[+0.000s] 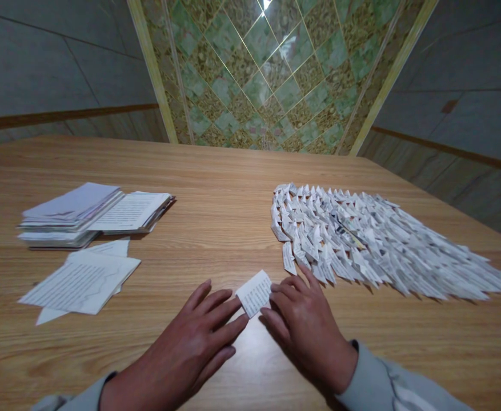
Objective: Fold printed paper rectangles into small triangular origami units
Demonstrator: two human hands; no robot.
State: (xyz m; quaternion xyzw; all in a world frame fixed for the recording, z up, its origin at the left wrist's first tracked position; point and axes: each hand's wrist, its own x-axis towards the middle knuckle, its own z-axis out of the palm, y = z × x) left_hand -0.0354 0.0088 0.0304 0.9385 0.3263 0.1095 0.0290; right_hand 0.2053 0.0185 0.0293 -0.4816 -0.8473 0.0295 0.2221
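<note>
A wooden desk (pixel 216 171) carried folded paper pieces (pixel 361 251), too many to count, at right; two paper stacks (pixel 128 211) and at least two loose sheets (pixel 85 282) lay left, their print too small to read. The left hand (pixel 203 337), fingers spread, had its grip released; whether the right hand (pixel 305 314) pinched could not be told. Both touched one small folded paper (pixel 254 293) between them.

**Diamond Tiles (pixel 261 43) Lay Beyond the Grip**

A wood-grain tabletop (pixel 216 182) spread beneath and around the grip. Past its far edge, ahead of the grip, green and brown tiles caught bright glints (pixel 266 4) between yellow borders (pixel 152 68). Grey panels (pixel 61 63) flanked them to the grip's left and right, each above a brown strip (pixel 65 115).
</note>
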